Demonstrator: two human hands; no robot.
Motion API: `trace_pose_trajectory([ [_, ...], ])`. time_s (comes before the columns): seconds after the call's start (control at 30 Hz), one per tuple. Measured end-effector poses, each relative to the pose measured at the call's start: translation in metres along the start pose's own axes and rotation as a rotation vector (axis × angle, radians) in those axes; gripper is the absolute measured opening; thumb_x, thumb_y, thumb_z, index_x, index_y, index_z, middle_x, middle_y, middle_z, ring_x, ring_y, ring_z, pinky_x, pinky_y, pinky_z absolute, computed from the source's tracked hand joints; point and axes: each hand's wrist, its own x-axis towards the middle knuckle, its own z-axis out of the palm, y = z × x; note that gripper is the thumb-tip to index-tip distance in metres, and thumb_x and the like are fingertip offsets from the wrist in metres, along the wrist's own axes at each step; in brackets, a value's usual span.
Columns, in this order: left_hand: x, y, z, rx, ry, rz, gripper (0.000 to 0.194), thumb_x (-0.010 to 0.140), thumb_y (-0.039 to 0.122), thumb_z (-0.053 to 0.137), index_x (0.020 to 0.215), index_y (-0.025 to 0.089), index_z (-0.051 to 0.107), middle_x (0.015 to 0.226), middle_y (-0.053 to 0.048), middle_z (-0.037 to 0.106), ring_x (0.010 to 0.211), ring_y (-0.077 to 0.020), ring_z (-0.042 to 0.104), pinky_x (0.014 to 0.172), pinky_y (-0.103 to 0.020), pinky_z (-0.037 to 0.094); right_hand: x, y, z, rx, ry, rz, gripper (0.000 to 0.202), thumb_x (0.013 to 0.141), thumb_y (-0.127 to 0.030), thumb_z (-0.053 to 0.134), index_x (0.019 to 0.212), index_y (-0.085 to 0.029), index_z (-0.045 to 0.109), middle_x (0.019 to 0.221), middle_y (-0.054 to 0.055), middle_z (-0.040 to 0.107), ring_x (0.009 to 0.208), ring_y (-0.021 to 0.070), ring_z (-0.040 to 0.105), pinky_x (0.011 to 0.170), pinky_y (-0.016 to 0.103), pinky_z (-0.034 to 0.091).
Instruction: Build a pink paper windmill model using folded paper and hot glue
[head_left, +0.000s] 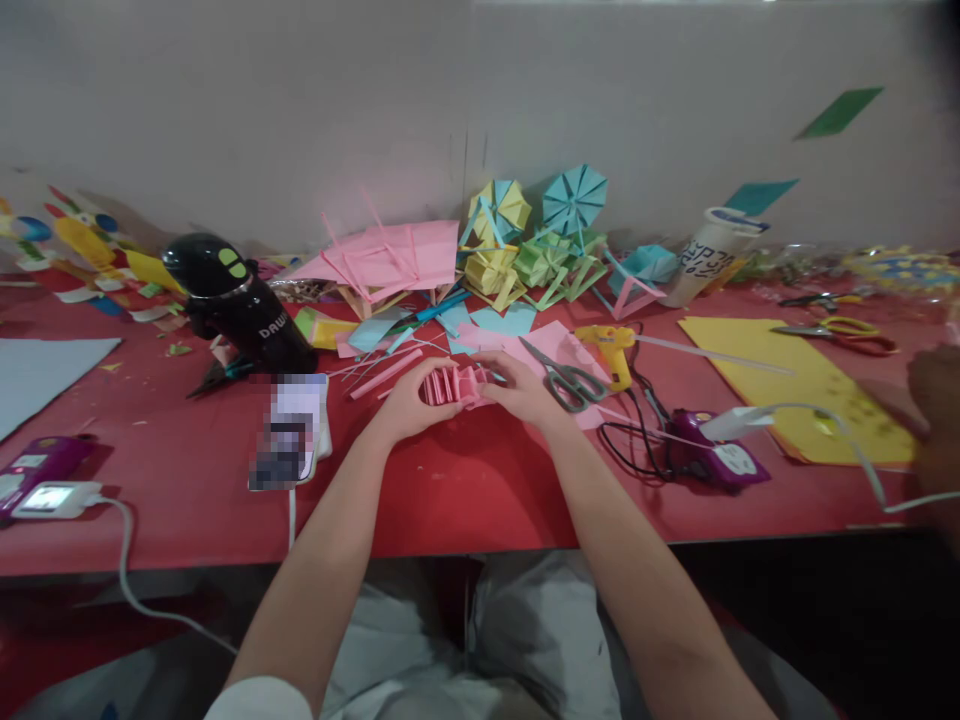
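Grip is narrow on both sides: left hand [411, 408] and right hand [523, 388] have the pleated pink paper [441, 386] held between them, just above the near-middle of the red table [465, 500]. Left has its thumb on the near side and fingers over the far side; right hand is curled at the other end. To handle it well: light, even pressure from both ends, pleats square to each other, work fold by fold. Too hard a squeeze would probably flatten or skew the stack (thin paper, won't forgive a bad crease). Pinch at the fold edges, not mid-panel, and line up the edges before pressing anything down. Scissors [576, 388] lie just beyond the right hand with the blades partly over pink sheets, so mind the knuckles; same for the yellow glue gun [616, 350] past them, can't tell if it's hot. Hard to read: the pleats' far side is behind the fingers, right fingertips run into the pink, and I can't tell whether any layers are glued. Loose pink strips [386, 374] beyond the left hand partly overlap other scraps, count unclear. Phone [292, 430] screen is pixelated. Dark blurred shape [937, 415] at the right edge is cut off, maybe someone else's hand.
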Motion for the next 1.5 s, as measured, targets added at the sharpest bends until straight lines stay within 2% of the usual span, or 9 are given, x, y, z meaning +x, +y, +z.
trace_pose_trajectory([
  [0.2, 0.0, 0.004, 0.003, -0.018, -0.002, -0.017, 0.046, 0.075, 0.035, 0.076, 0.116, 0.024, 0.059, 0.124, -0.006, 0.066, 0.115, -0.024, 0.062, 0.104, -0.044, 0.048, -0.006, -0.021, 0.002, -0.21, 0.042, -0.192, 0.023, 0.078, -0.024, 0.067, 0.1, -0.026, 0.07, 0.133, 0.007, 0.06, 0.13, 0.0271, 0.052, 0.112, 0.05, 0.036],
  [0.33, 0.001, 0.003, 0.003, -0.05, 0.004, -0.004, 0.048, 0.071, 0.03, 0.077, 0.115, 0.022, 0.059, 0.123, -0.007, 0.067, 0.115, -0.0249, 0.063, 0.105, -0.046, 0.047, -0.008, -0.029, 0.005, -0.281, 0.056, -0.195, 0.013, 0.083, -0.027, 0.064, 0.093, -0.027, 0.072, 0.131, 0.007, 0.06, 0.128, 0.028, 0.053, 0.111, 0.052, 0.035],
  [0.53, 0.0, 0.005, 0.004, -0.062, -0.003, 0.015, 0.051, 0.07, 0.027, 0.075, 0.118, 0.022, 0.06, 0.125, -0.008, 0.066, 0.116, -0.0264, 0.062, 0.104, -0.047, 0.047, -0.007, -0.028, 0.009, -0.339, 0.038, -0.229, 0.008, 0.08, -0.025, 0.066, 0.087, -0.025, 0.068, 0.129, 0.008, 0.06, 0.125, 0.0297, 0.052, 0.11, 0.053, 0.034],
  [0.67, 0.0, 0.006, 0.006, -0.044, -0.009, 0.039, 0.051, 0.069, 0.025, 0.075, 0.117, 0.022, 0.06, 0.123, -0.008, 0.066, 0.114, -0.0265, 0.062, 0.103, -0.046, 0.047, -0.008, -0.03, 0.01, -0.339, 0.027, -0.25, 0.004, 0.084, -0.023, 0.061, 0.086, -0.023, 0.064, 0.128, 0.011, 0.059, 0.125, 0.029, 0.052, 0.11, 0.052, 0.034],
  [0.9, 0.0, 0.005, 0.007, -0.016, -0.019, 0.071, 0.051, 0.069, 0.024, 0.075, 0.118, 0.022, 0.059, 0.121, -0.008, 0.066, 0.114, -0.0262, 0.062, 0.104, -0.046, 0.047, -0.009, -0.029, 0.009, -0.343, 0.007, -0.215, 0.011, 0.089, -0.026, 0.054, 0.084, -0.022, 0.063, 0.128, 0.01, 0.059, 0.127, 0.0267, 0.05, 0.113, 0.051, 0.031],
  [1.07, -0.001, 0.007, 0.008, -0.012, -0.013, 0.052, 0.051, 0.07, 0.026, 0.076, 0.118, 0.024, 0.059, 0.121, -0.007, 0.066, 0.113, -0.0266, 0.062, 0.102, -0.045, 0.048, -0.008, -0.027, 0.007, -0.297, -0.021, -0.164, 0.019, 0.082, -0.016, 0.047, 0.082, -0.024, 0.064, 0.132, 0.005, 0.058, 0.128, 0.026, 0.048, 0.113, 0.051, 0.031],
  [1.17, -0.001, 0.007, 0.008, -0.007, -0.012, 0.046, 0.051, 0.07, 0.027, 0.076, 0.118, 0.024, 0.059, 0.121, -0.007, 0.067, 0.114, -0.0267, 0.062, 0.101, -0.045, 0.048, -0.008, -0.027, 0.006, -0.284, -0.023, -0.164, 0.02, 0.08, -0.016, 0.045, 0.08, -0.024, 0.064, 0.131, 0.005, 0.059, 0.128, 0.0261, 0.048, 0.113, 0.05, 0.031],
  [1.33, -0.001, 0.005, 0.008, -0.002, -0.024, 0.045, 0.053, 0.069, 0.024, 0.076, 0.119, 0.024, 0.059, 0.122, -0.007, 0.067, 0.114, -0.0267, 0.062, 0.102, -0.045, 0.048, -0.008, -0.03, 0.008, -0.294, -0.011, -0.163, 0.015, 0.086, -0.023, 0.049, 0.078, -0.024, 0.062, 0.129, 0.006, 0.06, 0.126, 0.0266, 0.049, 0.112, 0.051, 0.032],
  [1.5, -0.001, 0.006, 0.009, -0.015, -0.028, 0.061, 0.052, 0.068, 0.022, 0.075, 0.118, 0.023, 0.059, 0.122, -0.007, 0.066, 0.113, -0.0255, 0.062, 0.102, -0.044, 0.048, -0.009, -0.03, 0.011, -0.323, 0.016, -0.188, 0.021, 0.093, -0.035, 0.053, 0.078, -0.023, 0.061, 0.125, 0.009, 0.061, 0.126, 0.0267, 0.051, 0.112, 0.051, 0.032],
])
